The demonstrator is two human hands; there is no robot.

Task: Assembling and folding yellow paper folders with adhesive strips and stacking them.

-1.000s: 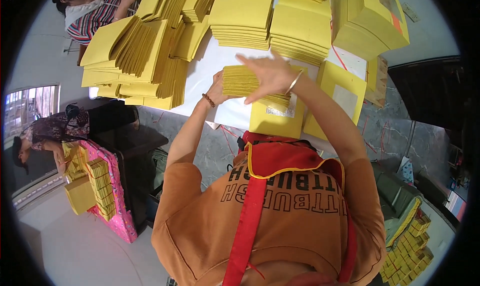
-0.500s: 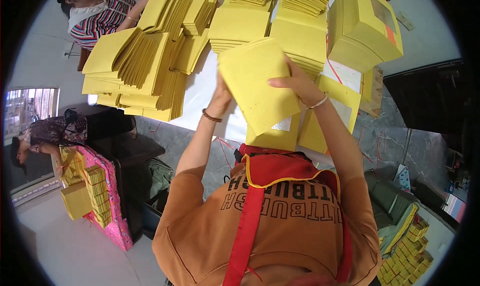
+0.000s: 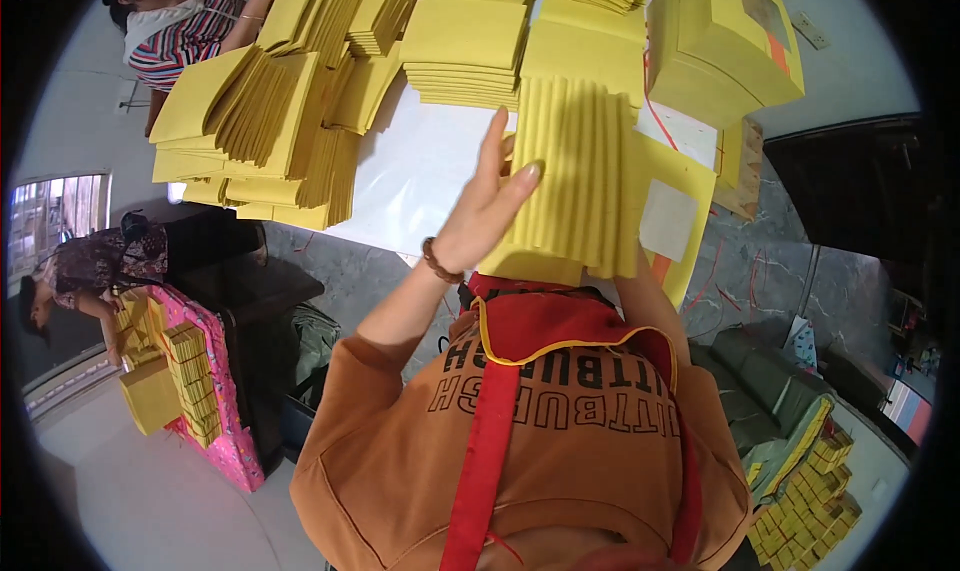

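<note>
A bundle of folded yellow paper (image 3: 575, 171) stands in front of me, its several rounded folds turned toward the view. At its left side is my left hand (image 3: 485, 206), fingers stretched out and apart, with the thumb lying against the nearest folds. My right hand is hidden behind the bundle; only its forearm (image 3: 652, 306) shows below the right edge. Under the bundle, a flat yellow sheet or stack (image 3: 530, 263) shows at the table's near edge. To the right lies a yellow piece with a pale rectangle (image 3: 668, 221).
Folded yellow stacks (image 3: 300, 141) crowd the white-covered table (image 3: 415, 176) at left; more stacks (image 3: 465, 46) lie at the back. A large yellow block (image 3: 715, 51) stands back right. One person (image 3: 185, 31) works at far left, another (image 3: 110, 261) beside a pink-covered surface (image 3: 235, 421).
The bundle has turned from its flat face to its folded edges and shifted right. My left hand has opened beside it; my right hand has gone from its face to behind it.
</note>
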